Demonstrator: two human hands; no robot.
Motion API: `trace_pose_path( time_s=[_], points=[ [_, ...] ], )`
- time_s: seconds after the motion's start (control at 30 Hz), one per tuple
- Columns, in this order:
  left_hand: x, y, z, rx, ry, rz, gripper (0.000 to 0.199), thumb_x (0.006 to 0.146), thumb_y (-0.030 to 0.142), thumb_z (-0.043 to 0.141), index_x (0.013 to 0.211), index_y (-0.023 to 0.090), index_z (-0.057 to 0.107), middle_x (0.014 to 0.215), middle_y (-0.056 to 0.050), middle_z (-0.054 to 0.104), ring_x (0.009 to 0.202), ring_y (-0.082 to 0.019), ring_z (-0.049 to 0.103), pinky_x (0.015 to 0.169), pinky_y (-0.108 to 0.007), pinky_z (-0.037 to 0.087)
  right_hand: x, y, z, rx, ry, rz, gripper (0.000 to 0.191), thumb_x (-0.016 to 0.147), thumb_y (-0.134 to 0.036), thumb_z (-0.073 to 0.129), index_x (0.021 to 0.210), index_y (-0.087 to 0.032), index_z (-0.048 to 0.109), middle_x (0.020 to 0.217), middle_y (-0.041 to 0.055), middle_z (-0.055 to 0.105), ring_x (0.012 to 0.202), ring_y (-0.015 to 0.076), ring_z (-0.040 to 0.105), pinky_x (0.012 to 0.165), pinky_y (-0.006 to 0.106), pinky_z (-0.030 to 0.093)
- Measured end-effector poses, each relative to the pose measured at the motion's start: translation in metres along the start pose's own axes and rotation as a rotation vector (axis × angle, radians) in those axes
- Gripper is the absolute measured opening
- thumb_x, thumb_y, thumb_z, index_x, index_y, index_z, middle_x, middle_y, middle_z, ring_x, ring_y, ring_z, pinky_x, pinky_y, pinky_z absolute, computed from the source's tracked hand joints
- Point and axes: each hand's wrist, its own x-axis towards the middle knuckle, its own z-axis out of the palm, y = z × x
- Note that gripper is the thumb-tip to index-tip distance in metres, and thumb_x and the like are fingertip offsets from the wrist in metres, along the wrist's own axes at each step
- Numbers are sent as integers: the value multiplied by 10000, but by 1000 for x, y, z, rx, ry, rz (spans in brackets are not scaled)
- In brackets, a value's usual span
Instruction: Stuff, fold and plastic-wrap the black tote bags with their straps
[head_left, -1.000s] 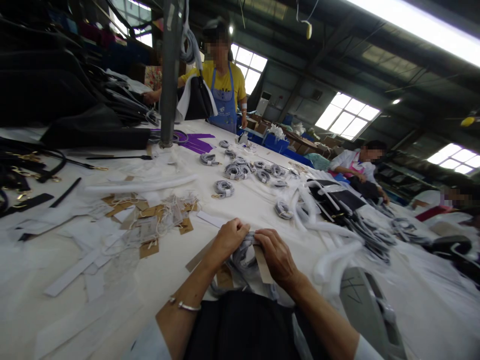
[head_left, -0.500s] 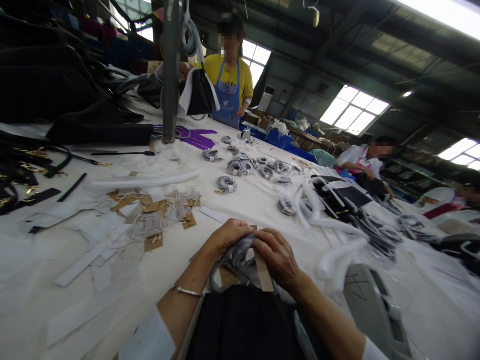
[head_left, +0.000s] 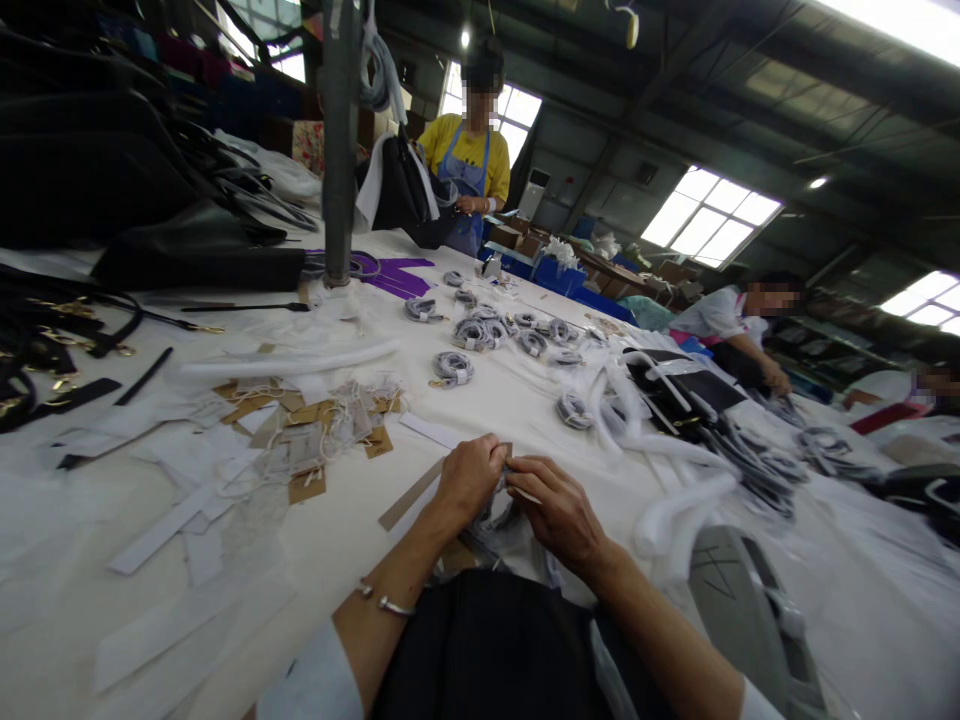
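Where a long, flat tan paper strip (head_left: pixel 412 494) meets a round coil of soft grey cord (head_left: pixel 496 512), the left hand (head_left: pixel 470 482) and right hand (head_left: pixel 556 510) pinch them, fingertips close together.

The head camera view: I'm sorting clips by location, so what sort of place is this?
Probably a workshop or factory making or packing bags: coiled grey straps and paper tags cover parts of a large white table, and a person in a blue apron stands beyond it.
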Motion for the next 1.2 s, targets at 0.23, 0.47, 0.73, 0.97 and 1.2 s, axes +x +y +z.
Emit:
trace_pose_path(
  time_s=[0.23,0.47,0.73,0.97,1.2],
  points=[
    [-4,3,2,115,68,59,294,983,354,286,934,221,544,800,-27,681,754,-189,640,623,-280,343,8,2,0,173,83,139,161,909,-178,533,972,-239,669,946,61,694,916,201,628,804,355,538],
    [-7,1,6,-3,140,196,259,981,324,319,860,223,525,811,3,636,764,-150,592,661,-253,361,21,7,-1,493,55,693,133,754,-302,689,699,-192,640,673,-5,611,645,147,551,626,274,458],
    [-9,11,1,-155,209,317,279,970,302,302,802,213,506,819,-29,571,819,-163,530,773,-270,405,20,17,13,850,-92,898,300,582,-274,777,821,-163,634,726,-23,619,652,136,539,627,257,443],
    [-1,2,-5,-428,83,133,265,935,381,342,830,206,511,764,10,574,718,-140,527,671,-257,405,5,21,26,860,-188,923,221,640,-264,744,813,-154,661,665,-40,618,580,109,512,565,225,397],
    [3,-17,-9,-458,-251,137,276,843,375,480,972,182,629,964,-37,671,907,-191,585,808,-276,439,11,21,22,635,-219,908,289,668,-326,735,893,-163,656,774,9,672,709,191,609,671,308,475]
  ],
)
